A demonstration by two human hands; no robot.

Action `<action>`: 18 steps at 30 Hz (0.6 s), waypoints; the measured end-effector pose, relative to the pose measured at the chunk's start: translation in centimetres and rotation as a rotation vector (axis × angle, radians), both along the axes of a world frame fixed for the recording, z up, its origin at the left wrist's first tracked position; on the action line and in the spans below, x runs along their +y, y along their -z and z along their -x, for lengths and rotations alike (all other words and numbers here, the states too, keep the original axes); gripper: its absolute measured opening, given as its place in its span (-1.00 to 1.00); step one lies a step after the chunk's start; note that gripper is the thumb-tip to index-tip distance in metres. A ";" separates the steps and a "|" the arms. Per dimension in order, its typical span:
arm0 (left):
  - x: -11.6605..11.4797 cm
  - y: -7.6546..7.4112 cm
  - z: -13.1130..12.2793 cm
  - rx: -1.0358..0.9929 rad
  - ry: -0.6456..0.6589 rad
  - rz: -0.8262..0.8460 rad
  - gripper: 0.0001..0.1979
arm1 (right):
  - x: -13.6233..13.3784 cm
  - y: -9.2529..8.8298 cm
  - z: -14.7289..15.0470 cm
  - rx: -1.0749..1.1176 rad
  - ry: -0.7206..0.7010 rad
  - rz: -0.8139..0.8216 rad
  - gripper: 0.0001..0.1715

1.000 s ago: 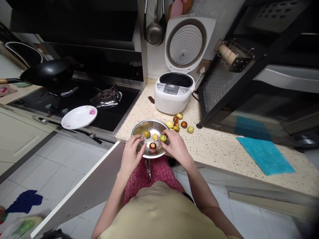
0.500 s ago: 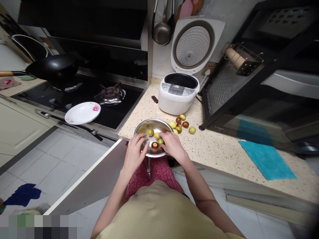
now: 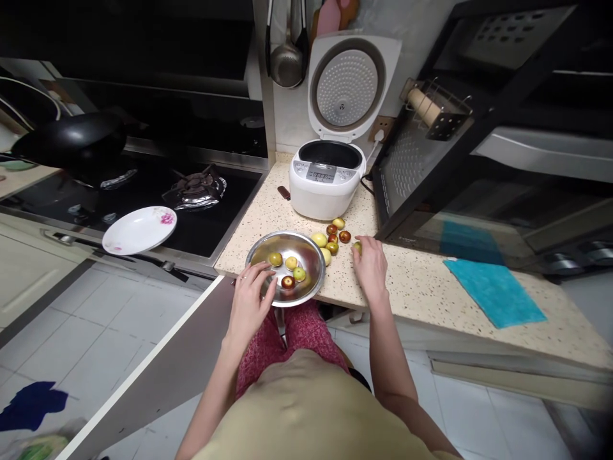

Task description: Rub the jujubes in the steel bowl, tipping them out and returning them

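A steel bowl (image 3: 313,281) sits at the counter's front edge with several fresh jujubes in it, green, yellowish and one red-brown jujube (image 3: 288,282). My left hand (image 3: 249,291) rests over the bowl's left rim, fingers and thumb apart, nothing between them. On the counter to the right, my right hand (image 3: 371,265) has its fingers closed around a green jujube (image 3: 357,246), which they partly hide. Between bowl and right hand lies a loose group of more jujubes (image 3: 332,247), some green-yellow, some red-brown.
Behind the jujubes stands a white rice cooker (image 3: 323,195) with its lid up. A flowered plate (image 3: 138,233) lies at the stove's front edge, a black wok (image 3: 71,137) farther left. A black oven (image 3: 479,191) and a turquoise cloth (image 3: 495,291) are at right.
My right hand has left the bowl and moved right to the single green jujube on the counter. My left hand stays at the bowl's left rim. The view has shifted somewhat right.
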State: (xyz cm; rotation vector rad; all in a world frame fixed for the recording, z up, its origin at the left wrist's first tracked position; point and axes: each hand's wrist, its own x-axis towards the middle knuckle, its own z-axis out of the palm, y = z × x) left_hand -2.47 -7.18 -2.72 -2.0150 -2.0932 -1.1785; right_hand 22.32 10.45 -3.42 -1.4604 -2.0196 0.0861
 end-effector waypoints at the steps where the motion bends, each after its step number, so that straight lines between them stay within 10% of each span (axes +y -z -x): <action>1: 0.0 0.0 0.0 0.000 -0.002 0.006 -0.84 | 0.2 0.4 -0.2 -0.018 0.011 0.013 -0.61; 18: -0.1 -0.1 0.0 -0.012 -0.015 0.036 -0.83 | -0.1 0.9 0.1 0.103 -0.056 0.014 -0.62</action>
